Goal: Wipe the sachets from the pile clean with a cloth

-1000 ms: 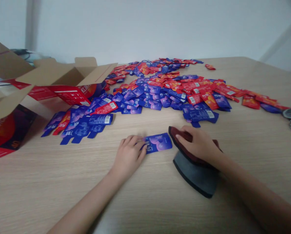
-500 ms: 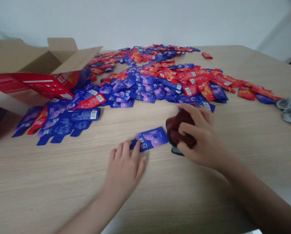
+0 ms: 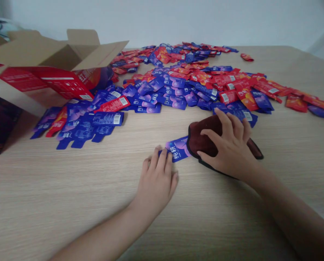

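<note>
My left hand (image 3: 156, 177) lies flat on the table with fingertips on the end of a flat blue-purple packet (image 3: 179, 149). Its fingers are stretched out. Covering the packet's far right part is a maroon cloth piece with black edging (image 3: 205, 136). Over that cloth my right hand (image 3: 231, 146) is spread, fingers apart and tips touching the top; what lies beneath the palm is hidden. The cloth's exact kind is not clear, and its right end pokes out past the hand.
Many blue and red packets (image 3: 175, 87) are heaped across the back of the table. More overlapping blue ones (image 3: 83, 125) lie at the left, beside an opened red cardboard box (image 3: 66, 81) with raised flaps. A lone red packet (image 3: 247, 57) lies far right.
The maroon cloth, folded up in my right hand before, now lies spread out over the packet's right part. That hand's fingers have opened. The camera view has shifted.
</note>
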The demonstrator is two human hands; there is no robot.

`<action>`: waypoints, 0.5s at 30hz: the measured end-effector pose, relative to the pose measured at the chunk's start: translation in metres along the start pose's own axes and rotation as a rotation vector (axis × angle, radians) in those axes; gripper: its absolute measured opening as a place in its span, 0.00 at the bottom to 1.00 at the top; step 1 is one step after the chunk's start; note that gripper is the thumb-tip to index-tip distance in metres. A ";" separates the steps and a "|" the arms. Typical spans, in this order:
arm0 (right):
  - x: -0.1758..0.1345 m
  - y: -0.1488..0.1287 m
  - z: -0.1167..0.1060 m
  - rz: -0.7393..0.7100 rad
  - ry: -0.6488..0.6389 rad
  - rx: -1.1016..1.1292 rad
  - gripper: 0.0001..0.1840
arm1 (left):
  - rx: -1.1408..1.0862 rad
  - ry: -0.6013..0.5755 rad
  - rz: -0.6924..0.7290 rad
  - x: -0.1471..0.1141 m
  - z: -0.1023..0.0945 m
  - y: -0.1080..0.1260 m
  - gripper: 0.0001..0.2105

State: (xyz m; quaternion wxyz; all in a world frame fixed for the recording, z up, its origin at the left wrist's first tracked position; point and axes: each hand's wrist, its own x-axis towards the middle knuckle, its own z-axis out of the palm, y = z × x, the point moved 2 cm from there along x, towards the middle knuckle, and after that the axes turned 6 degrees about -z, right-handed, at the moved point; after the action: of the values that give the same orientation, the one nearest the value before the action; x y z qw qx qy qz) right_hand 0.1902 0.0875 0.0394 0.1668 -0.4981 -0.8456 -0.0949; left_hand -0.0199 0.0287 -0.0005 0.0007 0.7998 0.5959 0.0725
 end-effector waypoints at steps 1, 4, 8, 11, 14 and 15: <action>0.001 0.000 -0.005 -0.004 0.026 -0.004 0.23 | 0.004 -0.005 0.007 0.000 0.000 0.000 0.24; 0.007 0.006 -0.012 0.011 0.077 0.014 0.28 | 0.028 -0.028 0.020 0.000 0.001 0.000 0.24; 0.017 0.015 0.016 -0.087 -0.100 0.171 0.39 | 0.051 -0.031 0.006 0.000 0.001 0.001 0.24; 0.020 0.021 0.036 -0.109 -0.212 0.215 0.27 | 0.049 -0.035 0.009 0.000 0.001 0.000 0.24; 0.018 0.031 0.025 -0.012 -0.205 0.222 0.16 | 0.030 -0.043 0.016 0.000 0.001 -0.001 0.24; 0.017 0.035 0.015 0.041 -0.198 0.267 0.15 | 0.022 -0.042 0.017 0.000 0.001 -0.001 0.24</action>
State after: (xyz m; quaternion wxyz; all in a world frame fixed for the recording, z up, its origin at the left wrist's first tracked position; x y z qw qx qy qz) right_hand 0.2102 0.1227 0.0313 0.1494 -0.4956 -0.8527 0.0711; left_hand -0.0205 0.0294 -0.0017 0.0038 0.8062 0.5896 0.0490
